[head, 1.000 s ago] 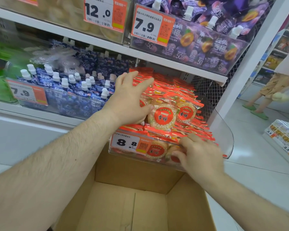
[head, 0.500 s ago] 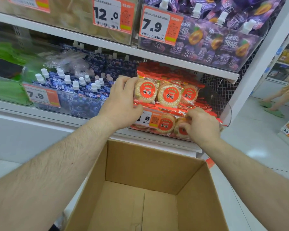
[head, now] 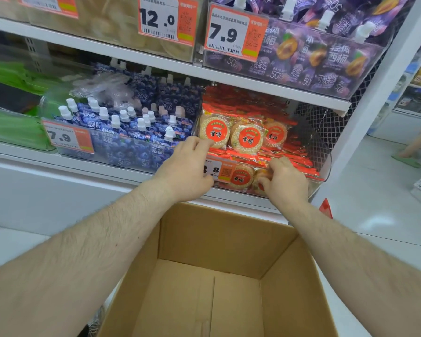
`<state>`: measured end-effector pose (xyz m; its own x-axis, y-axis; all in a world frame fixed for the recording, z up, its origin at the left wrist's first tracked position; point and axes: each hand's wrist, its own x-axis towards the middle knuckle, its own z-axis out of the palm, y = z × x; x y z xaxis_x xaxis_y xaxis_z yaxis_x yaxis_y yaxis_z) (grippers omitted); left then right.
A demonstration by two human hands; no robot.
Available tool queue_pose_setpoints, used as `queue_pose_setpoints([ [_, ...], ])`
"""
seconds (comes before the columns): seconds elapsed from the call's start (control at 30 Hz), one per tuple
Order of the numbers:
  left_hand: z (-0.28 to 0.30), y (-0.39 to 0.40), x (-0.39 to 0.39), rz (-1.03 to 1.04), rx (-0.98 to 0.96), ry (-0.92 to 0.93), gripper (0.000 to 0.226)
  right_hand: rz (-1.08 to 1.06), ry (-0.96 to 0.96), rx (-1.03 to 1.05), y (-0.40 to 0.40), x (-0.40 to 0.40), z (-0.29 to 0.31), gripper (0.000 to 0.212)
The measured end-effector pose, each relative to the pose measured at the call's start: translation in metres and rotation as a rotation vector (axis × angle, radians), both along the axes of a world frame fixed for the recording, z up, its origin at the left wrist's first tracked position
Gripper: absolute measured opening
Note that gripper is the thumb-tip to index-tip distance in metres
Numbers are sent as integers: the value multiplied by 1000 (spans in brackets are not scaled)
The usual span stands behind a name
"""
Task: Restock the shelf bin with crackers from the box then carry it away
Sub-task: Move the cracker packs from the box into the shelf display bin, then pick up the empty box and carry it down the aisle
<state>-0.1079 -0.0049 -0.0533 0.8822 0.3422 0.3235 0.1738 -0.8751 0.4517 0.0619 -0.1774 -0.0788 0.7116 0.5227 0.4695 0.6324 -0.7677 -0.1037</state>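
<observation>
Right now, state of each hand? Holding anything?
Left hand: fingers curled over the front left edge of the cracker bin, gripping it.
Right hand: fingers curled on the bin's front edge, gripping it.

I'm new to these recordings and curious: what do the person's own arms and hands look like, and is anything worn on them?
Both forearms are bare and hairy as far as the picture shows, with no sleeves in view. The left hand and right hand wear no gloves, and no watch, bracelet or ring is visible on them.
</observation>
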Motion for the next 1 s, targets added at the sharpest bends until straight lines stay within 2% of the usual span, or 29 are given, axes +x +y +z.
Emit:
queue_pose_setpoints([
  [0.07, -7, -7, -5, -49, 49, 69, 71, -32, 56, -53, -3, -12, 4, 32],
  [0.13, -16, -13, -10, -120, 105, 172, 70, -61, 78, -147, -10, -36, 2, 56],
  [0.17, -20, -16, -14, -157, 135, 246, 69, -42, 72, -177, -16, -51, -4, 66],
  [0.23, -24, -23, -23, -220, 197, 391, 62, 72, 108, -208, -28, -85, -23, 72],
  [0.4, -37, -52, -60, -306, 256, 602, 48, 255, 400, -285, -60, -141, -66, 64],
  [0.57, -73, -79, -91, -321, 180, 688, 42, 302, 481, -385, -66, -160, -94, 57],
  [0.73, -129, -83, -78, -317, 116, 866, 46, 308, 619, -468, -60, -159, -145, 58],
  [1.0, -192, -70, -61, -341, -49, 919, 37, 288, 745, -525, -40, -134, -217, 53],
])
